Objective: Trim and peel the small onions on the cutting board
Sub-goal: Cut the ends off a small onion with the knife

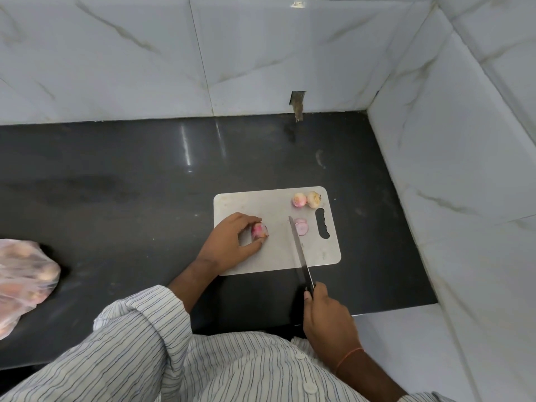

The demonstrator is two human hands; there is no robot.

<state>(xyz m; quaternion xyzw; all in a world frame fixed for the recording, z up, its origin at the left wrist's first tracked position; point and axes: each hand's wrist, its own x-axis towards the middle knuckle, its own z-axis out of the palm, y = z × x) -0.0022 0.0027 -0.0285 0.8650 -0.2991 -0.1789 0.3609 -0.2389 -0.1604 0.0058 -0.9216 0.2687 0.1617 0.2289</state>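
Left hand point(232, 242) pinches onion point(259, 230) at board point(261, 256) left side; right hand point(327, 311) grips knife point(298, 250). 2 onions point(306, 199) wait far corner. Keep fingertips tucked, slice only tip.

Cutting board point(261, 204): pale, rectangular, handle slot at right edge. One pink onion point(259, 230) near left edge, skin partly on, pinched between fingertips. Two more onions point(307, 199) touching at far-right corner. Cut slices point(301, 226) lie flat just left of the slot.
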